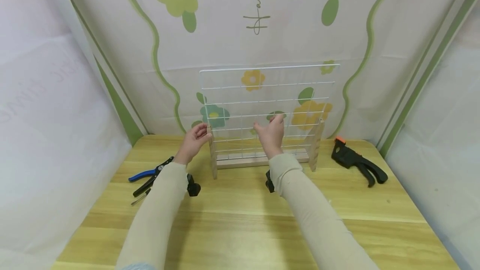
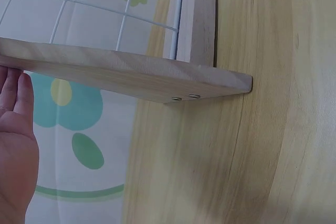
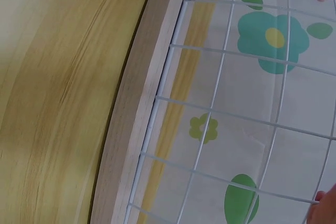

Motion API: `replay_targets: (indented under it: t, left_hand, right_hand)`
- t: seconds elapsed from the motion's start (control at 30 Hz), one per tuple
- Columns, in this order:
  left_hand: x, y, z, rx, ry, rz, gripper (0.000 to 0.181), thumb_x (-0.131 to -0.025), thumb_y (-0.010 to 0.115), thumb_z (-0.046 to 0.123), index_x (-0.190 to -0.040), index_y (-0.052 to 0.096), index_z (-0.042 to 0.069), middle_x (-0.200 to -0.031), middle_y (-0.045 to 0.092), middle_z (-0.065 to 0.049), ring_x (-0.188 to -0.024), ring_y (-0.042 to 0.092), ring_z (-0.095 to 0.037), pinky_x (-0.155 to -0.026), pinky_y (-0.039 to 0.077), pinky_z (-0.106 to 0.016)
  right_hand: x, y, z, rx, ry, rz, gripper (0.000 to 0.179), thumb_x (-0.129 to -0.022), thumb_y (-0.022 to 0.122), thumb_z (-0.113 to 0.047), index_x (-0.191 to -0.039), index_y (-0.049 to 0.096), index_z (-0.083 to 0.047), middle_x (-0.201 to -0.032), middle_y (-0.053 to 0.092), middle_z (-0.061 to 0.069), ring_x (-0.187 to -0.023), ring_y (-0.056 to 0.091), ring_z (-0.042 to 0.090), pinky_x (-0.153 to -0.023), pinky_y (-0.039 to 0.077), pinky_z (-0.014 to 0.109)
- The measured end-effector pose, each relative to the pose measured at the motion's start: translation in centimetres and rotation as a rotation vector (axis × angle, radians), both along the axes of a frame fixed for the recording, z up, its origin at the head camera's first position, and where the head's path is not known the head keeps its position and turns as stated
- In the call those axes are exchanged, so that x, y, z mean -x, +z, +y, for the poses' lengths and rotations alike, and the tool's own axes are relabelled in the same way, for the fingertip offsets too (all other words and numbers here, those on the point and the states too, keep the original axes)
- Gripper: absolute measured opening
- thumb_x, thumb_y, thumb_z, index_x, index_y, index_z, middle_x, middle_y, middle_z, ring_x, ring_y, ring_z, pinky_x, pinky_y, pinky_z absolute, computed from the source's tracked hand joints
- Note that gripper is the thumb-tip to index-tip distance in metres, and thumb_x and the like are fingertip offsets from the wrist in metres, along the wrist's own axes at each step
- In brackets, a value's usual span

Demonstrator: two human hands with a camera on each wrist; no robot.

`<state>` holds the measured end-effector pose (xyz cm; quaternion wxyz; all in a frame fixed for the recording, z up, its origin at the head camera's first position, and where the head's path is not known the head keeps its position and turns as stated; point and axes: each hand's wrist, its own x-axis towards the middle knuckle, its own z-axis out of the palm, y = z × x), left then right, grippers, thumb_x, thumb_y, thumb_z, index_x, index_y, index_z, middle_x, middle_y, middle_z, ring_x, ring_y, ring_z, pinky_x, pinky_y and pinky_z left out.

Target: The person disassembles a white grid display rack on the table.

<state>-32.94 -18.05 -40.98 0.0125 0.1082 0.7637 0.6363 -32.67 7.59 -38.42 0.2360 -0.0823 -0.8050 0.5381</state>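
Observation:
A white wire grid [image 1: 270, 68] stands upright in a pale wooden frame, made of a left side board [image 1: 213, 157], a right side board [image 1: 316, 149] and a bottom rail [image 1: 241, 163]. My left hand [image 1: 192, 141] touches the upper end of the left board with extended fingers; the left wrist view shows its fingertips [image 2: 24, 85] against the board's outer face. Two metal screw heads [image 2: 185, 97] show low on that board. My right hand [image 1: 271, 136] is at the middle of the grid, thumb and fingers apart. One fingertip [image 3: 321, 208] appears beside a wire in the right wrist view.
Pliers [image 1: 144, 175] with a blue and a black handle lie left on the wooden table [image 1: 240, 228], next to a thin screwdriver-like tool [image 1: 138, 199]. A black clamp [image 1: 350, 158] with an orange tip lies at right. Behind the frame hangs a flowered cloth [image 1: 225, 41].

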Motion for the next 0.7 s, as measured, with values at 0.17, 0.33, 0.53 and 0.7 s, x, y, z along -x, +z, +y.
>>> replay_targets:
  t: [0.17,0.33,0.53,0.7]
  left_hand:
    - [-0.5,0.2,-0.5,0.059,-0.051,0.009,0.058,-0.094,0.056,0.017,-0.144,0.030,0.003,-0.144,0.036,-0.019,-0.133,0.035,-0.031,-0.108,0.032,-0.042]
    - [-0.8,0.2,-0.9,0.130,-0.087,0.046,0.060,-0.094,0.055,0.022,-0.145,0.028,0.008,-0.143,0.039,-0.018,-0.132,0.037,-0.030,-0.107,0.033,-0.042]
    - [-1.6,0.1,-0.7,0.132,-0.109,0.075,0.058,-0.094,0.054,0.022,-0.145,0.030,0.011,-0.142,0.042,-0.015,-0.131,0.039,-0.028,-0.106,0.034,-0.041]
    - [-2.3,-0.1,-0.5,0.128,-0.099,0.084,0.052,-0.094,0.054,0.020,-0.142,0.037,0.011,-0.139,0.046,-0.013,-0.128,0.042,-0.029,-0.103,0.037,-0.039]
  right_hand:
    - [-0.3,-0.2,-0.2,-0.022,0.004,0.019,0.050,-0.075,0.076,-0.019,-0.099,0.033,-0.007,-0.093,0.044,0.014,-0.073,0.040,0.020,-0.061,0.041,0.031]
    - [-0.5,-0.5,-0.3,-0.036,0.018,0.051,0.051,-0.075,0.075,-0.019,-0.100,0.034,-0.004,-0.091,0.042,0.011,-0.073,0.040,0.021,-0.062,0.041,0.031]
    - [-0.8,-0.5,-0.3,-0.052,0.005,0.058,0.049,-0.074,0.074,-0.015,-0.099,0.034,-0.003,-0.091,0.041,0.011,-0.077,0.041,0.022,-0.064,0.042,0.032]
    - [-1.2,-0.5,-0.4,-0.061,-0.004,0.060,0.050,-0.072,0.075,-0.014,-0.099,0.035,-0.002,-0.088,0.037,0.008,-0.077,0.041,0.022,-0.064,0.042,0.032]
